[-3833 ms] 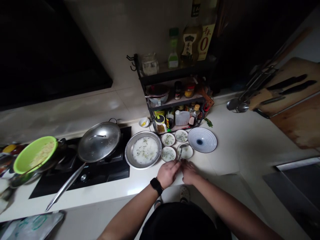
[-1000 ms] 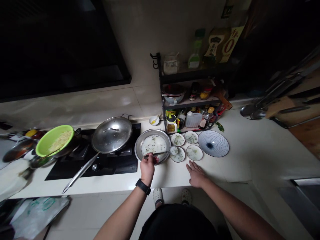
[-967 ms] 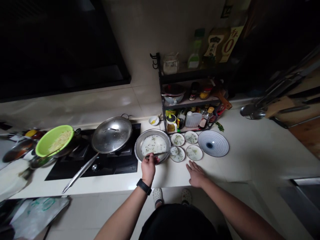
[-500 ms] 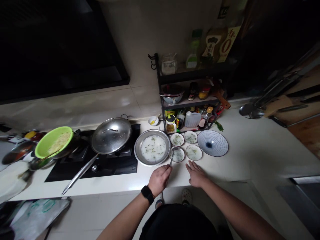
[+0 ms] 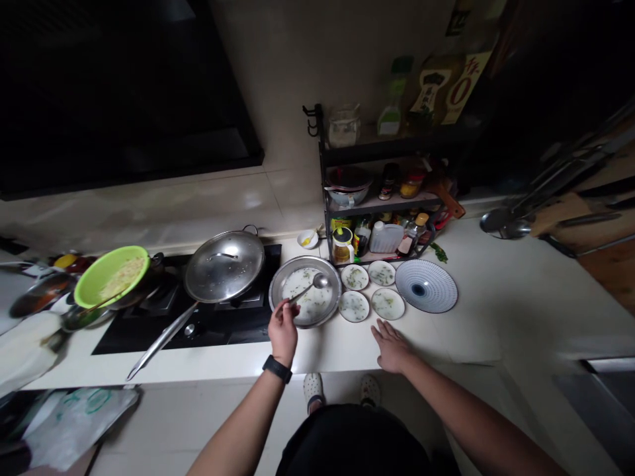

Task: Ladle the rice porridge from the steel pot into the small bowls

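My left hand (image 5: 283,332) grips the handle of a metal spoon (image 5: 320,281), whose bowl is over a wide steel basin (image 5: 276,311). White liquid with green bits (image 5: 304,307) fills the basin's bottom. Just right of it stand several small dishes holding similar white liquid and greens, among them a front left dish (image 5: 354,307) and a front right dish (image 5: 388,304). My right hand (image 5: 391,346) lies on the counter with fingers spread, close below the front right dish, and holds nothing.
A blue-patterned bowl (image 5: 426,285) stands right of the dishes. Behind them is a black rack (image 5: 384,206) with bottles and jars. To the left, a lidded pan (image 5: 225,266) sits on the black stove (image 5: 218,330), with a green bowl (image 5: 85,285) beyond. A small white bowl (image 5: 307,239) is near the wall.
My left hand has moved left, carrying the spoon from the front left dish to over the basin. My right hand stays in about the same place on the counter.
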`<act>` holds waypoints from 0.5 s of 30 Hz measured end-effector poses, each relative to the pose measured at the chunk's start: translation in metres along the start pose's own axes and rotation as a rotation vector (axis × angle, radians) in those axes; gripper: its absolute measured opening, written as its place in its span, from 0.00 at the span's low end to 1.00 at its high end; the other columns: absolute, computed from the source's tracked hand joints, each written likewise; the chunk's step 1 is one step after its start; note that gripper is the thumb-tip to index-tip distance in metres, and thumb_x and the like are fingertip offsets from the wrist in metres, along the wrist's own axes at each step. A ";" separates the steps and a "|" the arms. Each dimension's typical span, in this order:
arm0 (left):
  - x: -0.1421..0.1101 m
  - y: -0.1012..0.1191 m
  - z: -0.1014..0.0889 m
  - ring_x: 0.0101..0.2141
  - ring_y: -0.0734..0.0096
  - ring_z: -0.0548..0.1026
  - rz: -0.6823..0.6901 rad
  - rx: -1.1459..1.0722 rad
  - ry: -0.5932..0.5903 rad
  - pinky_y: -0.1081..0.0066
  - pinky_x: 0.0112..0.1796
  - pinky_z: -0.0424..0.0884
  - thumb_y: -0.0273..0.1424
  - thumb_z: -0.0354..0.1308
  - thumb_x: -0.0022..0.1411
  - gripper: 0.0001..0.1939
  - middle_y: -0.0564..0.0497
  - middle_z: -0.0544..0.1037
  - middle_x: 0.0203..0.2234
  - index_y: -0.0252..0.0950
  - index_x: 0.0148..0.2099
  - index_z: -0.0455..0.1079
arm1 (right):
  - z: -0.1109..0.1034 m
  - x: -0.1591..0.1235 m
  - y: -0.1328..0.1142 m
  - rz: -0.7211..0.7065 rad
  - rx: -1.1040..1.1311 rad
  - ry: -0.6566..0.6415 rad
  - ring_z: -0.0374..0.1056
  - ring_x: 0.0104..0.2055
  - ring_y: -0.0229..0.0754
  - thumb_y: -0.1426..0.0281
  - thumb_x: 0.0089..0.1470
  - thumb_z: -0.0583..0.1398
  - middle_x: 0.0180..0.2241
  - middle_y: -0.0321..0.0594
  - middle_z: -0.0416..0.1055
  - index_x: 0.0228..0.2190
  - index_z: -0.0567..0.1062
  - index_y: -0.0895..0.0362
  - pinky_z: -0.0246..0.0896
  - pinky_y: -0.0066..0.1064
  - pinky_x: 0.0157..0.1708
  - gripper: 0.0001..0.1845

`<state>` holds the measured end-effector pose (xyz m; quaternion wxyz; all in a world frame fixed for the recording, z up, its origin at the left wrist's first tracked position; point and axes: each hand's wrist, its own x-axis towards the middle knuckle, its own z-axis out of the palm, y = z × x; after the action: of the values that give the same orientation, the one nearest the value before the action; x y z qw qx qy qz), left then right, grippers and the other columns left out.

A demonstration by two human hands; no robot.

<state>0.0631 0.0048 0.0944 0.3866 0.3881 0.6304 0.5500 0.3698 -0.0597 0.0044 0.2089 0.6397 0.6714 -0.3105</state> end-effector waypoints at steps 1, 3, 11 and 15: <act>0.011 -0.002 -0.005 0.36 0.59 0.84 -0.004 0.027 0.033 0.62 0.42 0.79 0.48 0.56 0.68 0.24 0.41 0.83 0.35 0.31 0.51 0.73 | 0.000 0.000 0.000 0.000 -0.002 -0.001 0.25 0.75 0.57 0.68 0.45 0.61 0.75 0.49 0.25 0.72 0.45 0.59 0.30 0.47 0.70 0.57; 0.028 -0.008 -0.017 0.35 0.59 0.84 0.004 0.089 0.080 0.63 0.42 0.79 0.46 0.57 0.67 0.22 0.42 0.83 0.33 0.32 0.50 0.74 | 0.000 0.000 0.000 0.001 -0.003 -0.001 0.25 0.75 0.57 0.68 0.45 0.62 0.75 0.50 0.25 0.72 0.45 0.59 0.31 0.46 0.70 0.57; 0.036 -0.036 -0.036 0.37 0.59 0.84 0.075 0.254 0.005 0.67 0.39 0.78 0.44 0.56 0.67 0.19 0.43 0.84 0.35 0.35 0.50 0.75 | 0.001 0.001 0.000 0.001 0.011 -0.001 0.25 0.75 0.58 0.69 0.45 0.62 0.75 0.49 0.25 0.72 0.44 0.58 0.30 0.47 0.70 0.57; 0.026 -0.047 -0.035 0.38 0.57 0.84 0.061 0.272 -0.034 0.65 0.39 0.79 0.46 0.54 0.67 0.21 0.42 0.84 0.34 0.34 0.49 0.74 | -0.001 0.000 -0.001 0.006 0.007 -0.011 0.25 0.76 0.57 0.69 0.45 0.62 0.75 0.49 0.25 0.72 0.44 0.59 0.31 0.47 0.70 0.57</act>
<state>0.0172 0.0107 0.0496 0.3240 0.4652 0.6804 0.4643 0.3690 -0.0593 0.0049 0.2113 0.6408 0.6672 -0.3156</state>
